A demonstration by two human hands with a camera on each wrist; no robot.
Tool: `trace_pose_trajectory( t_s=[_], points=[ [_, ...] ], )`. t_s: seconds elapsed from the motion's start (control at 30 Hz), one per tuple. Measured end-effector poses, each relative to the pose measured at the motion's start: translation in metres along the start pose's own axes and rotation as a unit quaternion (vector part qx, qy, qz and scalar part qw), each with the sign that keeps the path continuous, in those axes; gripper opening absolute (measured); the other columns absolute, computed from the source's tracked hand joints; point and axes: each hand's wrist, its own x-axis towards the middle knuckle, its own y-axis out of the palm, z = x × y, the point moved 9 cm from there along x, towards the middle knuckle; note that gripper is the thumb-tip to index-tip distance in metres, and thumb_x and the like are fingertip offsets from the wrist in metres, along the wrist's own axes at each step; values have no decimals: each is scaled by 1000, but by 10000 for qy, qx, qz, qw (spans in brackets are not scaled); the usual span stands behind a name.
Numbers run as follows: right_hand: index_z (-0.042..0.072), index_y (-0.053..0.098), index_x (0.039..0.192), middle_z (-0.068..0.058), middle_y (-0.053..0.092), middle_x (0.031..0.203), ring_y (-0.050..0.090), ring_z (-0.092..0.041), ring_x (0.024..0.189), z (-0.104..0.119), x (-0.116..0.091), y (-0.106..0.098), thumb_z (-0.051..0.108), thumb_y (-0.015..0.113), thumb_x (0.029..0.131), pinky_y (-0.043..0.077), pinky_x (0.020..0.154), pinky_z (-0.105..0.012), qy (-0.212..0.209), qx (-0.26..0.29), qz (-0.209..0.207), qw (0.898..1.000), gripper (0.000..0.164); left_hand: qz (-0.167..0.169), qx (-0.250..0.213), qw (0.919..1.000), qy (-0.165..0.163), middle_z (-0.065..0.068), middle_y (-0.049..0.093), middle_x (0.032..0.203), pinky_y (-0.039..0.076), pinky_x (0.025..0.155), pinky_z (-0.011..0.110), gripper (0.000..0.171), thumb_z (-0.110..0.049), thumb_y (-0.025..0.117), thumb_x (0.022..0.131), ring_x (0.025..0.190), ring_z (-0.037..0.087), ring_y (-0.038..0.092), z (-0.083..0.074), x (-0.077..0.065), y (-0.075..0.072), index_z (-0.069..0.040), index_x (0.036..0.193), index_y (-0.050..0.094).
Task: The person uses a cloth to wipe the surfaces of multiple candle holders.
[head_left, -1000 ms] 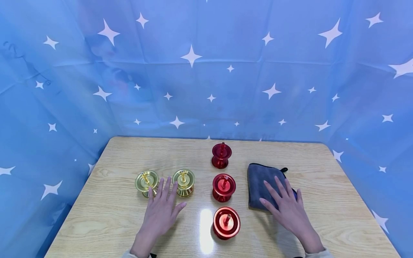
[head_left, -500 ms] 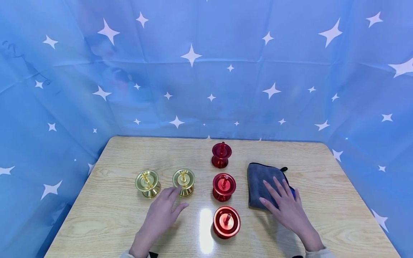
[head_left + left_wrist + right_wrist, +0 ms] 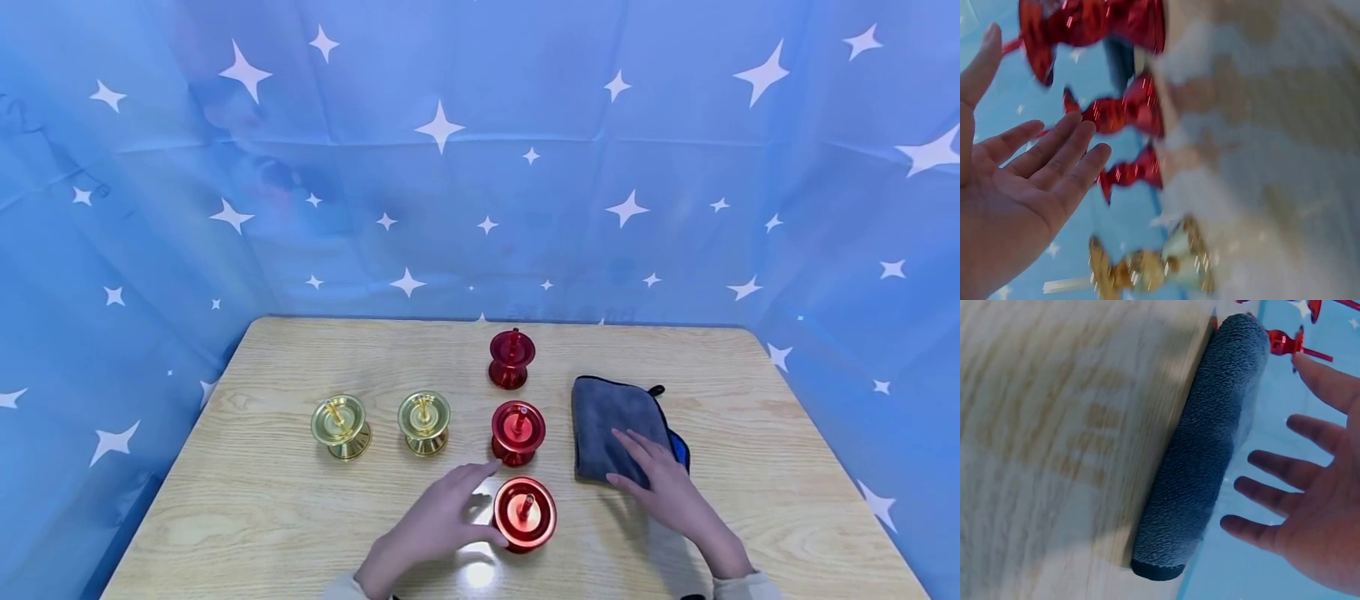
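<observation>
Three red metal candle holders, spool-shaped with a thin rod in each cup, stand in a column: the far one [image 3: 509, 375], the middle one [image 3: 502, 446] and the near one [image 3: 525, 533]. My left hand [image 3: 431, 521] is beside the near holder on its left, thumb and fingers spread apart with nothing gripped. Whether the thumb touches its rim I cannot tell; the left wrist view shows the palm [image 3: 1016, 206] facing the red holders. A folded grey towel [image 3: 611, 417] lies at the right. Above its lower right part hovers my right hand [image 3: 671, 492], fingers extended, apart from the towel [image 3: 1197, 450].
Two gold candle holders of the same shape stand at the left, one outer [image 3: 348, 442] and one inner [image 3: 426, 442]. All rest on a wooden table [image 3: 225, 517]. A blue star-patterned cloth [image 3: 480, 183] hangs behind and around it.
My left hand has moved right from the gold candle holders to the near red one, with its thumb and fingers parted. The right hand stays by the towel, slightly turned. No object has moved.
</observation>
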Motion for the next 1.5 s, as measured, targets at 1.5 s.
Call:
trace_pose_trajectory(
  t_s=[1.5],
  points=[
    [9,54,126,-20,46,115,42,-42,103,-11,36,31,35,83,61,38,63,-56,78,-813,677,9944,76,316,-1636,9859,131,-10,55,117,40,94,28,82,-32,85,61,107,6,50,-4,19,37,-10,130,46]
  ],
)
